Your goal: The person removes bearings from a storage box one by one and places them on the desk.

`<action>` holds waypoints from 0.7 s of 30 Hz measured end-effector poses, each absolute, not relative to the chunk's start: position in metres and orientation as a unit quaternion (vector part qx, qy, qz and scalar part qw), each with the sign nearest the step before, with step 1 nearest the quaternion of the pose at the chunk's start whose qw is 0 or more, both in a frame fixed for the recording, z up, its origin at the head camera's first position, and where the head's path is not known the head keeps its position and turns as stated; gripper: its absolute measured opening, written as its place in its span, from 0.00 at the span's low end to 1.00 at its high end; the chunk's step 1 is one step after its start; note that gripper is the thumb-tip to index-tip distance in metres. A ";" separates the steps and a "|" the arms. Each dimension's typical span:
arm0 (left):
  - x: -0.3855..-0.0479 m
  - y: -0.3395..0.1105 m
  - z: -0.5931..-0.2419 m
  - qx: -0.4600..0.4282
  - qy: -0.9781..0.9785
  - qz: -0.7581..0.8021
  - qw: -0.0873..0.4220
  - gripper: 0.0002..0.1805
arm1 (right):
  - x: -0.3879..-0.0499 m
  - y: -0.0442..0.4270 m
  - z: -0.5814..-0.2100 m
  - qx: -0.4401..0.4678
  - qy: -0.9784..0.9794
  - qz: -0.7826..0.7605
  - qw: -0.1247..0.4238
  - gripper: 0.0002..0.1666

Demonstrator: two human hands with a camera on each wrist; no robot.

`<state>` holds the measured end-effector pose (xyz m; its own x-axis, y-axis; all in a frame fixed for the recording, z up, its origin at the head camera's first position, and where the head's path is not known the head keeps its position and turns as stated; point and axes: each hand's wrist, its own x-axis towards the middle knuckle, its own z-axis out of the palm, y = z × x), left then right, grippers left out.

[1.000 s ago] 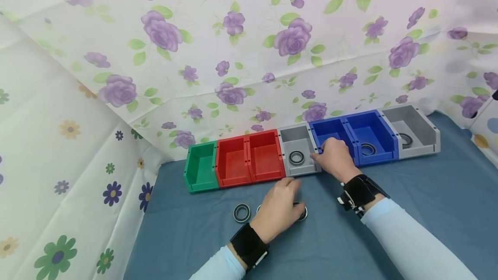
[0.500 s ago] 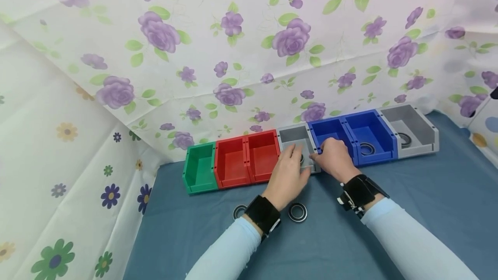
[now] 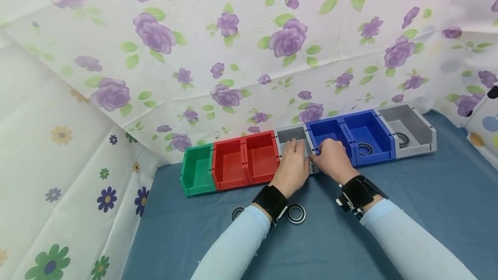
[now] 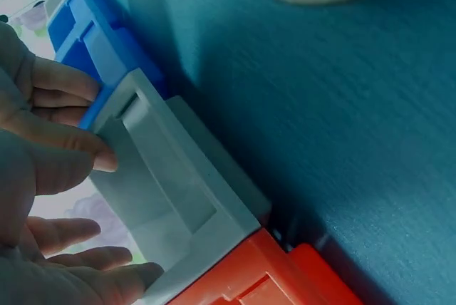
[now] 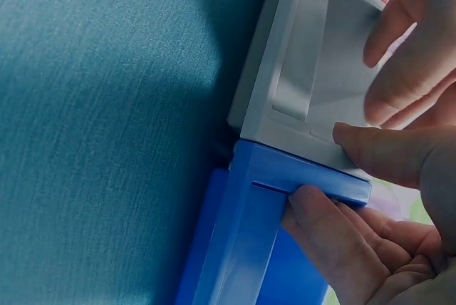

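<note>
My left hand [image 3: 292,170] reaches over the middle grey bin [image 3: 291,134]. In the left wrist view its fingers are spread and loosely bent at the bin, with no held thing visible. The right hand [image 3: 333,159] pinches the adjoining side walls of that bin and the blue bin [image 3: 324,129], thumb on the grey side, fingers on the blue. On the cloth lie a bearing [image 3: 296,222], right of my left wrist, and another bearing [image 3: 234,214], partly covered by the left sleeve. The hand hides the grey bin's floor.
Green [image 3: 197,165] and red bins [image 3: 229,163] continue the row leftward. Rightward, a second blue bin [image 3: 367,128] holds a bearing [image 3: 371,149], and the end grey bin [image 3: 422,131] another bearing [image 3: 404,140]. A floral curtain [image 3: 249,55] stands close behind.
My left hand has moved from above the bearings on the cloth forward to the middle grey bin, covering the bearing seen there earlier. The right hand has kept its place.
</note>
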<state>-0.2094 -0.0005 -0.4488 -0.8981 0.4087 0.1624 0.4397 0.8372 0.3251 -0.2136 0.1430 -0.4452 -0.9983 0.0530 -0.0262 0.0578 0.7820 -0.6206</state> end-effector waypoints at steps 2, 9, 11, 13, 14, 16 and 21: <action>-0.213 0.000 -0.450 -0.226 -0.959 -0.164 0.046 0.29 | -0.214 0.143 -0.445 0.031 0.943 -0.330 0.006 0.23; -0.226 0.008 -0.449 -0.235 -0.967 -0.095 0.021 0.30 | -0.214 0.143 -0.444 0.039 0.942 -0.333 0.020 0.24; -0.228 0.011 -0.448 -0.226 -0.971 -0.082 0.006 0.33 | -0.214 0.143 -0.445 0.039 0.941 -0.334 0.023 0.23; -0.231 0.014 -0.449 -0.210 -0.974 -0.080 -0.012 0.35 | -0.214 0.143 -0.445 0.037 0.941 -0.335 0.021 0.23; -0.231 0.015 -0.449 -0.202 -0.976 -0.079 -0.019 0.35 | -0.214 0.143 -0.445 0.036 0.941 -0.335 0.020 0.23; -0.233 0.017 -0.451 -0.182 -0.979 -0.084 -0.036 0.36 | -0.215 0.143 -0.445 0.034 0.942 -0.335 0.019 0.23; -0.240 0.023 -0.454 -0.165 -0.983 -0.063 -0.046 0.33 | -0.214 0.144 -0.444 0.031 0.941 -0.336 0.011 0.24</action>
